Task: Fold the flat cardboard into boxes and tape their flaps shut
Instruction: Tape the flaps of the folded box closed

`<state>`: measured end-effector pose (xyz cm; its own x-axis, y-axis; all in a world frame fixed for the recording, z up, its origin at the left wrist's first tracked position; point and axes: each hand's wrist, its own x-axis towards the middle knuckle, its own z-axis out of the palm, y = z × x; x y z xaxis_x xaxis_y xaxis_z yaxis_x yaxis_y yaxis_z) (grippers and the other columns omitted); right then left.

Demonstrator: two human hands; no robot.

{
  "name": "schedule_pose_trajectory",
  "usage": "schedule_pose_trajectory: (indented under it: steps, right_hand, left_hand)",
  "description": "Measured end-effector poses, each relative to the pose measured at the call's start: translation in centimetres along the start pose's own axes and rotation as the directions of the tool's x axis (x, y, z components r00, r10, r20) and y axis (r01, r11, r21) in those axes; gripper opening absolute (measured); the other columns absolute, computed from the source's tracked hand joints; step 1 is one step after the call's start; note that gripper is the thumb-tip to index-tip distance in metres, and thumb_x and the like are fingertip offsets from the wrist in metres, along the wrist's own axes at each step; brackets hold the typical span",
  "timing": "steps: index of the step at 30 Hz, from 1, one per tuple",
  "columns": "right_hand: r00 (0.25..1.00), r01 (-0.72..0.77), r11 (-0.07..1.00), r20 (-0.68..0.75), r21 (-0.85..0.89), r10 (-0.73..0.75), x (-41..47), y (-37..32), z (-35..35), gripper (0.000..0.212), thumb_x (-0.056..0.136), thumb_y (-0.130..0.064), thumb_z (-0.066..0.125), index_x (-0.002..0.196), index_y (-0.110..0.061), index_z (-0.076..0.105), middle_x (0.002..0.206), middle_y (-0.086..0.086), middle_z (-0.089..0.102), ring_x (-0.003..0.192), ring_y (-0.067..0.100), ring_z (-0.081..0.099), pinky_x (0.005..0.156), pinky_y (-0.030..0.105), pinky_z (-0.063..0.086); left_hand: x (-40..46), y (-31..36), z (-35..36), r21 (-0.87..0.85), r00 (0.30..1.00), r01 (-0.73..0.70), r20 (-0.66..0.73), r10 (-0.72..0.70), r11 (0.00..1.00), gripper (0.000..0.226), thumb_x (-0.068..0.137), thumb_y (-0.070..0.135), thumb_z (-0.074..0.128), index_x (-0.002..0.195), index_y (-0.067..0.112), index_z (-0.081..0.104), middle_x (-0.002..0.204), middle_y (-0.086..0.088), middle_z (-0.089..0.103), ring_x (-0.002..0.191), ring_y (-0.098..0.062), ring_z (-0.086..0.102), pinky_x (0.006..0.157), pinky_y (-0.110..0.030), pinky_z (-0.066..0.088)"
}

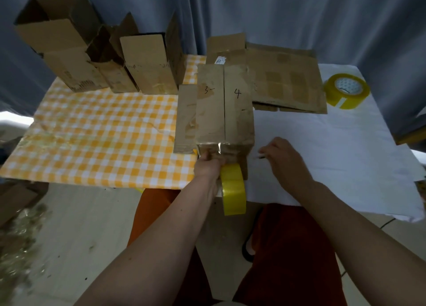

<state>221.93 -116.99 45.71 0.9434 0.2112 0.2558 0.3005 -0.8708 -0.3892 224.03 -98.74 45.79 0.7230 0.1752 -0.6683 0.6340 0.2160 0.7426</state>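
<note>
A folded cardboard box (224, 112) lies at the table's middle, its two top flaps marked 3 and 4 and meeting along a seam. Clear tape runs over its near edge. My left hand (208, 165) holds a yellow tape roll (233, 189) against the box's near end, at the table's front edge. My right hand (280, 154) hovers just right of the box over the white cloth and pinches a small thin dark object; what it is I cannot tell. A side flap (185, 119) sticks out on the box's left.
Several open upright boxes (147, 63) stand at the back left on the yellow checked cloth (96, 132). Flat cardboard sheets (285, 77) lie at the back right. A second yellow tape roll (347, 91) sits at the far right. Tape scraps litter the floor on the left.
</note>
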Motion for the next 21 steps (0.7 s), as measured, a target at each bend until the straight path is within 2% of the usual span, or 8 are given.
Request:
schedule_pose_trajectory:
  steps: [3, 5, 9, 11, 14, 17, 19, 21]
  right_hand:
    - [0.933, -0.354, 0.928, -0.017, 0.118, 0.358, -1.9, 3.2, 0.4, 0.014, 0.087, 0.004, 0.059, 0.098, 0.002, 0.066, 0.098, 0.02, 0.063, 0.092, 0.035, 0.059, 0.075, 0.029, 0.042]
    - [0.839, -0.539, 0.82, 0.04, 0.194, 0.543, -2.6, 4.8, 1.3, 0.015, 0.089, -0.003, 0.057, 0.102, -0.001, 0.065, 0.104, 0.017, 0.065, 0.096, 0.031, 0.059, 0.071, 0.02, 0.033]
    - [0.725, -0.686, 0.705, 0.087, 0.183, 0.683, -2.1, 5.3, 1.8, 0.022, 0.09, -0.013, 0.059, 0.109, -0.004, 0.06, 0.115, 0.016, 0.058, 0.107, 0.029, 0.05, 0.077, 0.028, 0.036]
    - [0.785, -0.609, 0.784, -0.05, 0.122, 0.618, -0.7, 4.0, 1.3, 0.032, 0.087, -0.018, 0.064, 0.116, -0.007, 0.056, 0.121, 0.016, 0.048, 0.116, 0.029, 0.039, 0.087, 0.035, 0.039]
    - [0.95, -0.237, 0.967, -0.186, 0.095, 0.251, 3.1, 0.1, 0.6, 0.038, 0.084, -0.023, 0.068, 0.118, -0.008, 0.058, 0.126, 0.015, 0.047, 0.121, 0.028, 0.037, 0.095, 0.037, 0.038]
    - [0.997, -0.008, 0.999, 0.073, 0.036, 0.006, 6.4, -2.6, 1.6, 0.057, 0.088, -0.037, 0.062, 0.136, -0.013, 0.046, 0.149, 0.013, 0.03, 0.14, 0.031, 0.018, 0.111, 0.041, 0.021]
    - [0.966, -0.01, 0.999, 0.258, -0.049, 0.022, 7.5, -2.5, 2.7, 0.066, 0.092, -0.049, 0.05, 0.148, -0.024, 0.027, 0.158, 0.006, 0.007, 0.145, 0.026, -0.001, 0.117, 0.042, 0.009]
    - [0.951, -0.015, 0.994, 0.306, -0.111, 0.049, 7.8, -1.7, 3.5, 0.066, 0.093, -0.055, 0.041, 0.149, -0.03, 0.018, 0.159, 0.001, 0.0, 0.146, 0.023, -0.007, 0.119, 0.041, 0.005]
  left_hand:
    - [-0.1, 0.0, 0.0, 0.013, 1.0, -0.01, -0.006, 0.01, 1.0, 0.055, 0.083, -0.002, 0.068, 0.133, 0.015, 0.054, 0.121, -0.013, 0.065, 0.107, -0.03, 0.064, 0.092, -0.044, 0.053]
    - [-0.2, 0.0, 0.1, 0.014, 1.0, -0.02, -0.007, 0.02, 1.0, 0.058, 0.082, -0.003, 0.067, 0.136, 0.015, 0.052, 0.122, -0.013, 0.064, 0.108, -0.03, 0.063, 0.093, -0.043, 0.053]
    - [-0.2, 0.1, -0.2, 0.03, 0.999, -0.031, -0.006, 0.031, 0.999, 0.063, 0.082, -0.004, 0.068, 0.138, 0.015, 0.049, 0.122, -0.012, 0.065, 0.108, -0.031, 0.064, 0.094, -0.043, 0.052]
    - [-0.2, 0.1, -0.3, 0.045, 0.999, -0.036, -0.003, 0.036, 0.998, 0.067, 0.081, -0.005, 0.068, 0.141, 0.014, 0.045, 0.125, -0.012, 0.063, 0.111, -0.031, 0.062, 0.097, -0.044, 0.05]
    - [-0.1, 0.2, -0.6, 0.052, 0.999, -0.042, -0.006, 0.042, 0.998, 0.067, 0.08, -0.004, 0.07, 0.141, 0.013, 0.046, 0.124, -0.014, 0.063, 0.112, -0.032, 0.062, 0.098, -0.045, 0.049]
    - [0.0, 0.2, -0.9, 0.072, 0.998, -0.062, -0.006, 0.062, 0.995, 0.068, 0.08, -0.002, 0.072, 0.141, 0.011, 0.045, 0.125, -0.013, 0.063, 0.112, -0.029, 0.061, 0.1, -0.042, 0.048]
    - [0.0, 0.2, -1.2, 0.106, 0.997, -0.082, -0.001, 0.083, 0.991, 0.07, 0.079, 0.0, 0.073, 0.142, 0.011, 0.044, 0.128, -0.01, 0.061, 0.111, -0.024, 0.061, 0.1, -0.036, 0.047]
    - [0.2, 0.2, -1.5, 0.107, 0.996, -0.089, 0.004, 0.089, 0.99, 0.074, 0.078, 0.001, 0.075, 0.144, 0.013, 0.041, 0.132, -0.008, 0.058, 0.107, -0.021, 0.06, 0.098, -0.033, 0.048]
